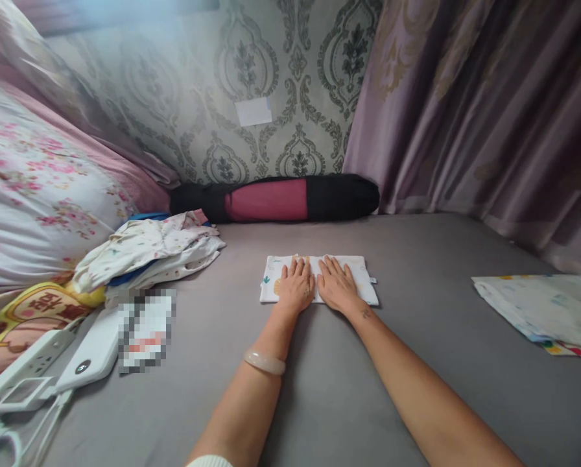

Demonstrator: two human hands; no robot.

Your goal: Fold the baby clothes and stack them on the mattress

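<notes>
A folded white cloth (367, 293) with small coloured prints lies flat on the grey sheet, a little tag at its right edge. My left hand (296, 285) rests palm down on its left half, fingers stretched out and pointing away from me. Beside it, my right hand (336, 283) presses flat on the right half, its fingers slightly spread. The two hands are close together, with a narrow gap between them. A pale bangle (264, 362) circles my left wrist. Both palms hide the middle of the cloth.
On the left sit a heap of clothes (149, 250), a power strip (32, 363), a white power bank (93, 347) with cables, and a blurred packet (147, 331). A folded printed cloth (548, 311) lies at right. A black and red roll (271, 200) is against the wall.
</notes>
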